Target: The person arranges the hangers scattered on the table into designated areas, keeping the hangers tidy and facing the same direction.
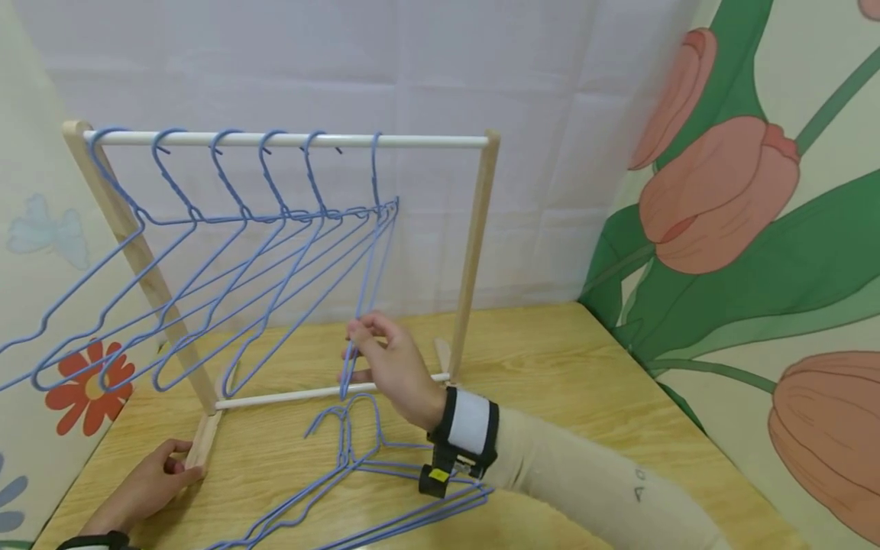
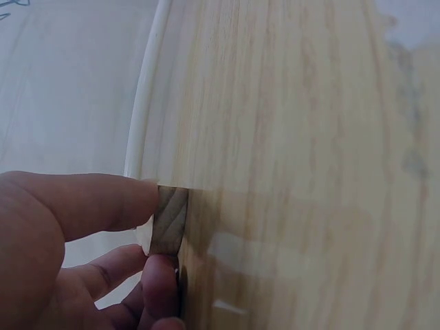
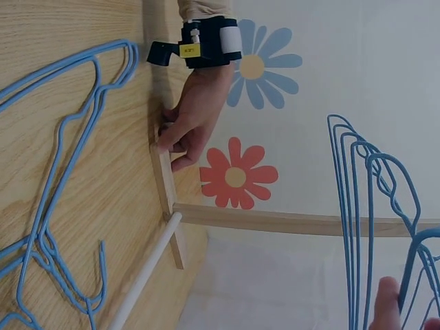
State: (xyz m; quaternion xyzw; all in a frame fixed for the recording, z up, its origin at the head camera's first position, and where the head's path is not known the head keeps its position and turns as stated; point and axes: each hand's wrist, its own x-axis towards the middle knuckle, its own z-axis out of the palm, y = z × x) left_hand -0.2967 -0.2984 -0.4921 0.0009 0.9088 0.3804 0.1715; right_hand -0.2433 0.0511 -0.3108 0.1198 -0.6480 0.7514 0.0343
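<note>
We see the right grip point(image 1: 392, 367) pinching a blue wire hanger point(image 1: 367, 267) between thumb and fingers, near the outer end of its slim frame; its hook sits above the grip, over the white top rail point(image 1: 440, 141). We judge this hanger light, stiff yet springy and hard to break, its smooth, coated-looking wire a little slippery. The bent outer end gives us a fair hold; the twisted neck, higher above the grip, should feel rougher and steer the hook better. Held this low, the frame would probably swivel on the round rail. To the left of the grip hang five more hangers point(image 1: 282, 210), long triangles with notched shoulders. Below it, loose blue hangers point(image 1: 352, 458) overlap on the wood-grained counter point(image 1: 550, 382), and we expect their hooks to snag easily. Right of the grip rises a pale wooden upright point(image 1: 471, 256). Farther left and lower, the left grip point(image 1: 147, 485) pinches the square-ended wooden rack foot point(image 1: 205, 439), grained and rigid.
</note>
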